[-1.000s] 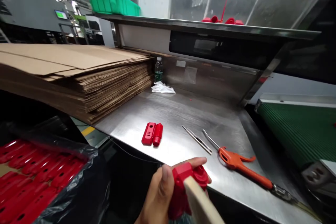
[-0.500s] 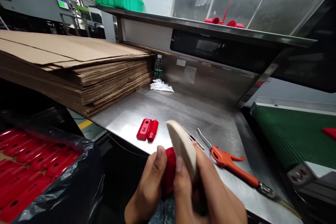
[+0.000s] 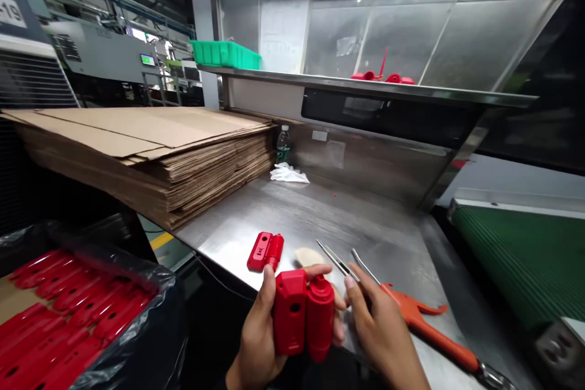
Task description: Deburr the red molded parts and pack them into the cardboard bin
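Head view: left hand (image 3: pixel 260 341) holds a red plastic block (image 3: pixel 290 314) upright; right hand (image 3: pixel 384 332), fingers nearly closed, is at metal tweezers (image 3: pixel 337 259), I cannot tell if it grips them.

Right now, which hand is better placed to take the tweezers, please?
Probably the right hand: it looks free and sits beside the tweezers, while the left hand holds the red plastic part.

The pale sanding pad (image 3: pixel 307 257) has left the right hand (image 3: pixel 381 332) and now lies on the tabletop (image 3: pixel 365 225), while that hand's fingers (image 3: pixel 350 283) have moved to the steel tweezers (image 3: pixel 336 259).
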The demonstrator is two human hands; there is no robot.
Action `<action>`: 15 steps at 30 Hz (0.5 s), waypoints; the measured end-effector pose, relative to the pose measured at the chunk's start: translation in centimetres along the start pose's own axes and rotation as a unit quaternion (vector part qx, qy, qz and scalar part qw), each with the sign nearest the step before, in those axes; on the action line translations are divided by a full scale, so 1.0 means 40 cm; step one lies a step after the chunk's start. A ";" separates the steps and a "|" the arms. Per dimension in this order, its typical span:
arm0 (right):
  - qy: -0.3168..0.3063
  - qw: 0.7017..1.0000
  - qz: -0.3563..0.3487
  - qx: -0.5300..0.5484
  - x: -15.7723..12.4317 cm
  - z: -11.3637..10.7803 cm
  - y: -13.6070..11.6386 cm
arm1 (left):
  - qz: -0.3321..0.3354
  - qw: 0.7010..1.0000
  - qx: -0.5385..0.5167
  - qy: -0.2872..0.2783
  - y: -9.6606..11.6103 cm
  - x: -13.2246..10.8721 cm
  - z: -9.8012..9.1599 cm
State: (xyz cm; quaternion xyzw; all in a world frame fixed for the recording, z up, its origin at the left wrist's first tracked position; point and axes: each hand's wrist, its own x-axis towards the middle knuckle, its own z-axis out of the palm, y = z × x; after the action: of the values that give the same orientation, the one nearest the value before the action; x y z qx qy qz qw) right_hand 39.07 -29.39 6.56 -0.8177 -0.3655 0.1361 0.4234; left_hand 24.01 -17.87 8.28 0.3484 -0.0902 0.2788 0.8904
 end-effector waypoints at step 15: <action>-0.100 0.899 -0.053 -0.424 0.030 -0.272 0.222 | -0.102 0.992 -0.009 0.069 0.003 0.044 -0.043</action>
State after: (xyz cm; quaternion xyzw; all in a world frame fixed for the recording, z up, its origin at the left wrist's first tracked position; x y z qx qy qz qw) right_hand 49.99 -38.31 6.19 -0.8812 -0.4720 0.0269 0.0044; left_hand 25.34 -15.88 7.70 0.3276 0.0052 0.2095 0.9213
